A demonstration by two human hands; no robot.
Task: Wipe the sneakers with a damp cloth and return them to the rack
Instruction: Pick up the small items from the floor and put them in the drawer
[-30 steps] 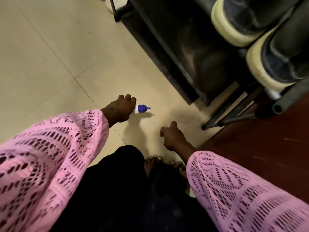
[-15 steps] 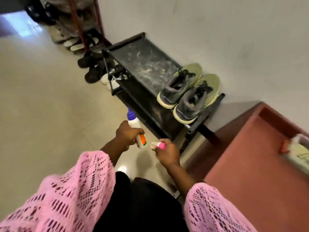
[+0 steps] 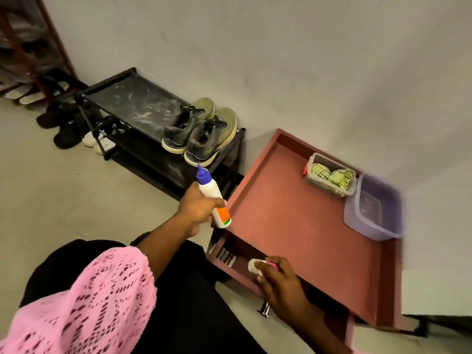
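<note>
The sneakers (image 3: 201,132) sat side by side on the right end of the top shelf of the black rack (image 3: 132,103), just above the frame's middle. Their heels faced the person and overhung the shelf's front edge; their toes pointed toward the wall (image 3: 281,60), so each shoe's long axis ran from lower left to upper right. The rest of the dusty top shelf, to the left of the pair, lay bare. The rack's back stood against the wall, and pale floor (image 3: 51,187) stretched open across the left of the frame.

The left hand (image 3: 196,210), in mid-frame, was wrapped around a white bottle (image 3: 213,198) with a blue nozzle tipped up toward the sneakers and an orange label at its lower end. The bottle's base hung just beside the left rim of the red-brown cabinet (image 3: 301,226), whose raised edge framed its flat top.

The right hand (image 3: 277,277), at lower middle, grasped a small white and pink object (image 3: 255,266) over the cabinet's open front. At the top's far right corner stood a clear box holding a green checked cloth (image 3: 332,176), touching a purple tub (image 3: 370,213).
</note>
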